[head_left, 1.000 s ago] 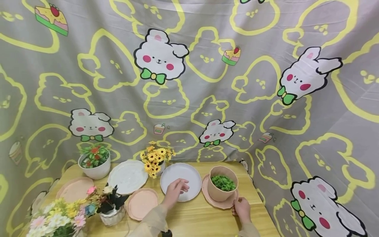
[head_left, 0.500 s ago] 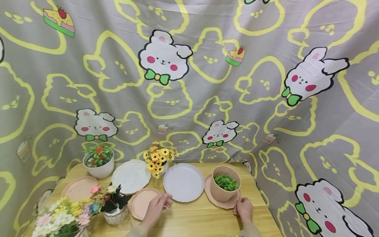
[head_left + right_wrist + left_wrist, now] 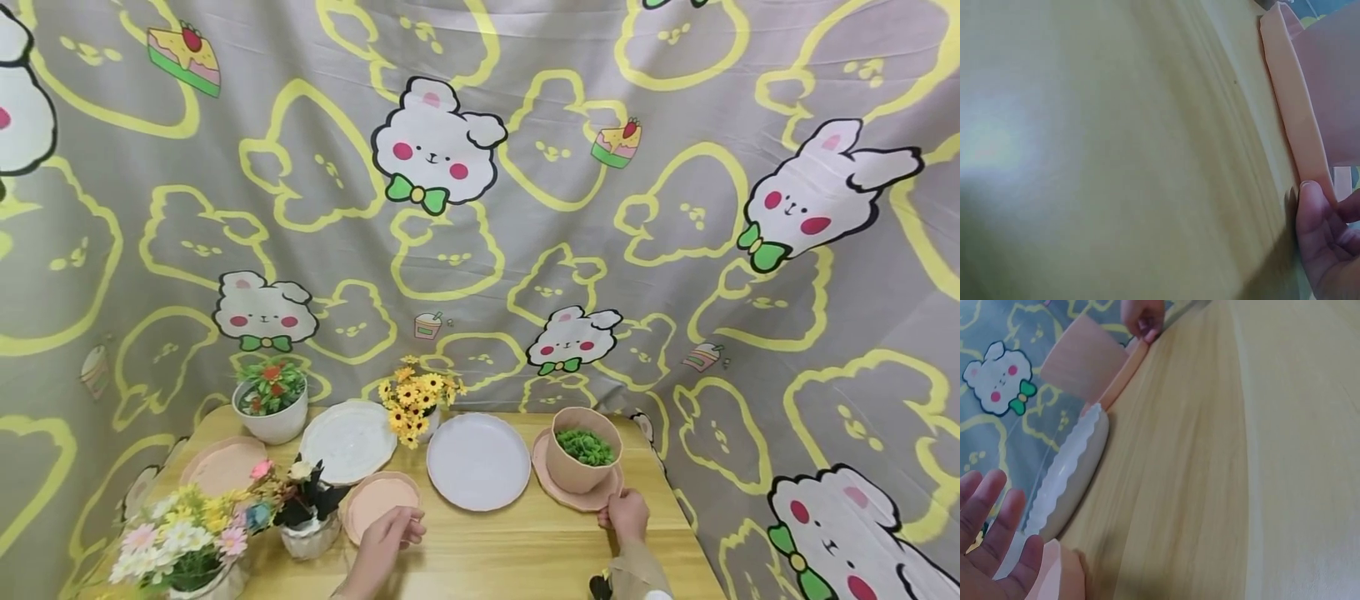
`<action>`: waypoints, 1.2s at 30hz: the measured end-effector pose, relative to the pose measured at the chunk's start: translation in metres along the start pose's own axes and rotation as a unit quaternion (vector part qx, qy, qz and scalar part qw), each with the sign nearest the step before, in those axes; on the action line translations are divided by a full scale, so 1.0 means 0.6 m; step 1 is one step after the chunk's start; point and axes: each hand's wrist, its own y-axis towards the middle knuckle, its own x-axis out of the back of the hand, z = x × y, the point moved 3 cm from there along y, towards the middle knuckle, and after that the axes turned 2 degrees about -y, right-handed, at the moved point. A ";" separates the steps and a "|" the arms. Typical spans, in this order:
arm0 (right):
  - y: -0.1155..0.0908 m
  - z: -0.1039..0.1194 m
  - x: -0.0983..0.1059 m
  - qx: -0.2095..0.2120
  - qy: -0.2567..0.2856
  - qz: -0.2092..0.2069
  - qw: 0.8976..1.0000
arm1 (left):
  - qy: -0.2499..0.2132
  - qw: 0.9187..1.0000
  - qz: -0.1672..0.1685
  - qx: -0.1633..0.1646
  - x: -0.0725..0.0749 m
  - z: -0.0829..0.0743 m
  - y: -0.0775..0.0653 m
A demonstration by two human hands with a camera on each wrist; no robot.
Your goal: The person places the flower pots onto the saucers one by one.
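Note:
My right hand (image 3: 628, 515) pinches the front right rim of a pink saucer (image 3: 581, 502), thumb and fingers also showing in the right wrist view. On that saucer stands a tan pot (image 3: 572, 471) holding a leafy green plant (image 3: 587, 448). Nothing is held in my left hand (image 3: 386, 546), which hovers by the front edge of a small pink plate (image 3: 375, 493). Its fingers (image 3: 1005, 528) are spread and loosely bent in the left wrist view. A pale grey plate (image 3: 478, 462) lies between the small pink plate and the potted saucer.
At the left are a red-flowered plant in a white pot (image 3: 276, 417), a pink plate (image 3: 217, 462), dark-leaved flowers in a pot (image 3: 309, 540) and a daisy bouquet (image 3: 176, 533). A white plate (image 3: 348, 442) and yellow flowers (image 3: 412, 400) stand near the back curtain (image 3: 450, 250).
My left hand has drawn back leftward from over the grey plate to the small pink plate. My right hand has moved the saucer and its pot slightly toward the curtain.

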 end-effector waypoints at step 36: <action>-0.076 0.024 -0.050 -0.006 0.140 0.042 0.989 | -0.040 0.997 -0.066 -0.023 0.016 -0.020 0.024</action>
